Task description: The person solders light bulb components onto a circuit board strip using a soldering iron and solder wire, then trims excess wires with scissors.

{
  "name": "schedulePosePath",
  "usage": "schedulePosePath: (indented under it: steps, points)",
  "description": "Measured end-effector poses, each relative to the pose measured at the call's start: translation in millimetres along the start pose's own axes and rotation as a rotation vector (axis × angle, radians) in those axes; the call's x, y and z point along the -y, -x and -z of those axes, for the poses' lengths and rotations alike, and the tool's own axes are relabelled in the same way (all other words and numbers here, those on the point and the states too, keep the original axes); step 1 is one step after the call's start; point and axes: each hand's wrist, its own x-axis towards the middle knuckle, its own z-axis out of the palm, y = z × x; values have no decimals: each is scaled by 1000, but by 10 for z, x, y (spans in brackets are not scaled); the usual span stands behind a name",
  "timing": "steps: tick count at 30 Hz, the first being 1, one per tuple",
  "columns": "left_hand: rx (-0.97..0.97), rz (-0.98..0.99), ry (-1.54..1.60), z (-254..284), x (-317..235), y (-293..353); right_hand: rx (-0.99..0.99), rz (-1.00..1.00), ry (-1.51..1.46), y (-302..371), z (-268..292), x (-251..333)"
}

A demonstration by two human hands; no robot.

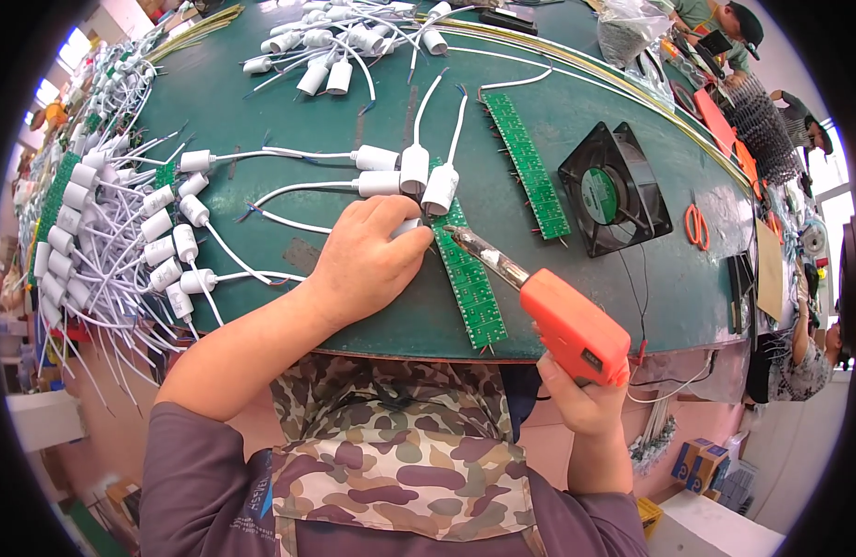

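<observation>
My left hand (368, 255) is closed on a white cylindrical part (407, 226), mostly hidden by the fingers, at the edge of a green circuit board strip (473, 292). In my right hand (584, 399) is an orange soldering gun (577, 320). Its metal tip points at the board close to my left fingertips; whether it touches cannot be made out. Several white cylinders with cables, such as one upright cylinder (440, 190), cluster around the board's far end. To the right lies a second circuit board strip (530, 167) with pins along its edges.
A black cooling fan (616, 190) stands right of the boards, with orange-handled scissors (696, 227) beyond. Wired white cylinders heap up at the left (75, 218) and far side (340, 46) of the green table (261, 111). Other people sit at the far right.
</observation>
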Motion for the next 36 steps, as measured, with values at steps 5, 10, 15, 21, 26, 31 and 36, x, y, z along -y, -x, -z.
schedulePosePath:
  steps: [5,10,15,21,26,31,36]
  points:
    - [4,13,23,-19,10,4,-4,4,13,-15,-2,-3]
    - [41,24,138,28,18,-24,0,27,-4,7,12,-32]
    - [71,-31,154,59,75,-55,-4,-5,-29,20,24,-33]
    - [70,-19,158,38,75,-51,-77,-71,-70,15,-42,7]
    - [47,-28,122,33,48,-56,-110,-125,-88,25,-73,0]
    - [29,-22,105,24,38,-57,-149,-131,-162,1,-104,10]
    - [44,-5,202,48,60,-51,-132,-99,-96,1,-69,-5]
